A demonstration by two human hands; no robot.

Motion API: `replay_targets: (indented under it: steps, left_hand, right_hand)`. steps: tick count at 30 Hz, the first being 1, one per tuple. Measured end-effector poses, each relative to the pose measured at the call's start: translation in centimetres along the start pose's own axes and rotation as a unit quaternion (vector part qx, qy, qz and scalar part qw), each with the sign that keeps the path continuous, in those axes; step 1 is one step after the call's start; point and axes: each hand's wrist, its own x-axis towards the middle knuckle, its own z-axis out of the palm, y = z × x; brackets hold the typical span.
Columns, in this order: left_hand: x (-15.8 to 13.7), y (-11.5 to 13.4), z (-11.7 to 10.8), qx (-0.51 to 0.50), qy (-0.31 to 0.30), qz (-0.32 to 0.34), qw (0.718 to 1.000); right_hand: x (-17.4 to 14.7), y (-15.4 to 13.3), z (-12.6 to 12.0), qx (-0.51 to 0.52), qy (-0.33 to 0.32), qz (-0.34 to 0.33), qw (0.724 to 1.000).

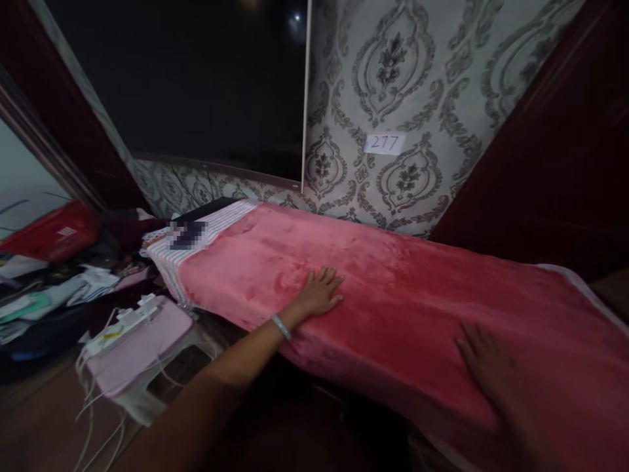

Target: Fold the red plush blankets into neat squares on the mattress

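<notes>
A pink-red plush cloth (393,275) covers a long low surface and hangs over its front edge. My left hand (318,293) lies flat on it near the middle, fingers spread, a pale bracelet (282,327) on the wrist. Further right, my right hand (486,360) rests on the same cloth in dimmer light, palm down with fingers stretched out. Neither hand grips anything. Light and dark patches mark the plush pile. At the cloth's left end runs a striped band (226,219).
A large dark television (196,85) hangs on the patterned wall behind, near a paper label (384,143) reading 277. On the left, a pink-topped stool (142,347) carries a white power strip (122,324) with trailing cables. Beyond it lie heaped clothes (73,288) and a red bag (59,233).
</notes>
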Motion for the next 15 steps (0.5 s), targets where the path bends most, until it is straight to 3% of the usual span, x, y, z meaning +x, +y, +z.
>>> replay_targets:
  steps: [4, 7, 11, 15]
  left_hand:
    - [-0.7, -1.5, -0.4, -0.007, -0.008, -0.02, 1.0]
    - [-2.2, -4.1, -1.3, 0.002, -0.009, -0.076, 0.997]
    - [-5.7, -9.8, -3.0, 0.04, -0.014, -0.18, 0.983]
    - [-10.8, -16.7, -4.6, 0.07, 0.02, -0.295, 0.953]
  right_hand:
    - [0.0, 1.0, -0.1, -0.004, -0.016, 0.005, 1.0]
    - [0.1, 1.3, -0.1, -0.005, -0.016, -0.002, 1.0]
    - [0.0, 1.6, 0.2, -0.009, -0.011, -0.011, 1.0]
    - [-0.3, 2.6, 0.5, -0.03, -0.005, -0.045, 0.999]
